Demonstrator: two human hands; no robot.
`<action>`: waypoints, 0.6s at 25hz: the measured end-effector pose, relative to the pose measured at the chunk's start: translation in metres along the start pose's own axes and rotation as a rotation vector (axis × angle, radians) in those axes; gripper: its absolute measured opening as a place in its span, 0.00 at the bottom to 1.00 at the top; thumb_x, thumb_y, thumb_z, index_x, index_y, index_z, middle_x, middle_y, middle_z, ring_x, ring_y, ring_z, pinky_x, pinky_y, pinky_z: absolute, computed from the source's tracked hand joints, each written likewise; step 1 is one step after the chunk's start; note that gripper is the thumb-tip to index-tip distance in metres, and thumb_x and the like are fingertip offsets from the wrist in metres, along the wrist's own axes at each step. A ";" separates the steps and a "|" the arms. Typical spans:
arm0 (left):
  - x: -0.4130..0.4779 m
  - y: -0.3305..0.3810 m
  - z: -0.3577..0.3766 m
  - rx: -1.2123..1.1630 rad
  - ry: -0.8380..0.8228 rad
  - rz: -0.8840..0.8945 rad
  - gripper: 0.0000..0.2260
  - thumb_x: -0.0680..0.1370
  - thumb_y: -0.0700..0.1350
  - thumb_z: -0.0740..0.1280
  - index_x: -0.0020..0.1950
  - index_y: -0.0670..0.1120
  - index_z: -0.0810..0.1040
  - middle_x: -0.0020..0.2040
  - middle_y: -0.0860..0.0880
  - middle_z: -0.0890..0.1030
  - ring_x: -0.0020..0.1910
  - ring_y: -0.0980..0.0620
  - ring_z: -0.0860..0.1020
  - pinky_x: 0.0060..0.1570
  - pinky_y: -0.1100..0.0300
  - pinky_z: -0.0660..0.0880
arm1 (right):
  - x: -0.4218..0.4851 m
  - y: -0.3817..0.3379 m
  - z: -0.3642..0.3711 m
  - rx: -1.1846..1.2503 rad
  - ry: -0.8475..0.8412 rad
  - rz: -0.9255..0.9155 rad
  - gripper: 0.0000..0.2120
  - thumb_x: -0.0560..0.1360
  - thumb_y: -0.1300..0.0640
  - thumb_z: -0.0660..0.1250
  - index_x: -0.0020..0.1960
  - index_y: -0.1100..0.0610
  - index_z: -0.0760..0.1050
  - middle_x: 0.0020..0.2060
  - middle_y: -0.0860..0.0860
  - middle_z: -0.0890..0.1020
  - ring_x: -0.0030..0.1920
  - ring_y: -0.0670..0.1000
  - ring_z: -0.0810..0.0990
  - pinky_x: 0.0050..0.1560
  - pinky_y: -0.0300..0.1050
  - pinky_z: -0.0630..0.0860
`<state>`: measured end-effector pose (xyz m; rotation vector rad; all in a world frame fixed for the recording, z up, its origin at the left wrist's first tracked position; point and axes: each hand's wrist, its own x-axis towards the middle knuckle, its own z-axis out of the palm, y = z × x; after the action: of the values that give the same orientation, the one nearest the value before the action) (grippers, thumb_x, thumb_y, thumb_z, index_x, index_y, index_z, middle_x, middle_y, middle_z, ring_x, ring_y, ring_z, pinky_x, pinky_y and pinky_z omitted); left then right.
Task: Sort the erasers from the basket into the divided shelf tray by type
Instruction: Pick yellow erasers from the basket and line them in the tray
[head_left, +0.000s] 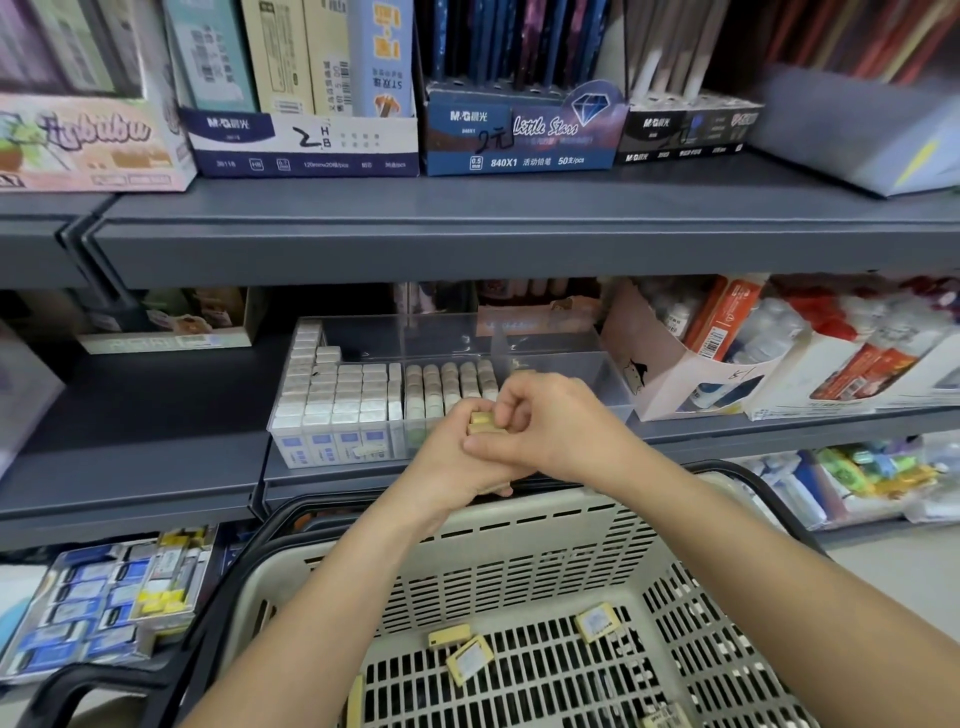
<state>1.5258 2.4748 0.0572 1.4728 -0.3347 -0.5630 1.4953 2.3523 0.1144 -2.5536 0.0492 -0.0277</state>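
My left hand (457, 462) grips a small stack of yellow erasers (485, 422) just in front of the clear divided tray (608, 379) on the middle shelf. My right hand (550, 421) overlaps it, with its fingertips pinching the top eraser of the stack. The tray's left compartment holds rows of white erasers with blue sleeves (337, 400). Rounded beige erasers (449, 387) fill the middle compartment. The right compartment looks bare. Below, the beige slotted basket (519, 545) holds several loose yellow erasers (470, 657), among them one at the right (597, 621).
Grey metal shelves run across the view. Pencil and lead boxes (306, 140) stand on the shelf above. Glue and correction supplies (727, 332) sit to the right of the tray. A low display of blue eraser packs (93, 603) lies at the lower left. The basket has black handles (769, 483).
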 end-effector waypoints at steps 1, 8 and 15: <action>-0.001 0.000 -0.001 -0.017 -0.018 -0.008 0.21 0.68 0.32 0.74 0.53 0.49 0.71 0.46 0.49 0.79 0.41 0.57 0.80 0.38 0.61 0.79 | 0.001 0.000 -0.001 0.007 0.011 0.015 0.12 0.64 0.44 0.73 0.38 0.50 0.74 0.32 0.43 0.78 0.36 0.42 0.75 0.38 0.40 0.73; -0.002 0.003 -0.007 -0.285 -0.100 -0.083 0.13 0.78 0.31 0.58 0.57 0.46 0.72 0.53 0.44 0.79 0.50 0.49 0.80 0.42 0.61 0.79 | 0.007 0.029 -0.037 0.185 0.092 0.069 0.04 0.71 0.51 0.70 0.41 0.51 0.79 0.33 0.51 0.84 0.34 0.46 0.83 0.40 0.42 0.79; 0.001 -0.004 -0.009 -0.304 -0.061 -0.036 0.14 0.71 0.36 0.69 0.56 0.43 0.73 0.50 0.44 0.82 0.49 0.50 0.83 0.41 0.61 0.79 | 0.051 0.072 -0.044 -0.230 0.245 0.089 0.10 0.75 0.57 0.66 0.56 0.56 0.77 0.56 0.56 0.79 0.52 0.57 0.78 0.52 0.40 0.71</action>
<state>1.5308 2.4820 0.0523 1.1719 -0.2575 -0.6589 1.5431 2.2665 0.1114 -2.7600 0.2744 -0.3175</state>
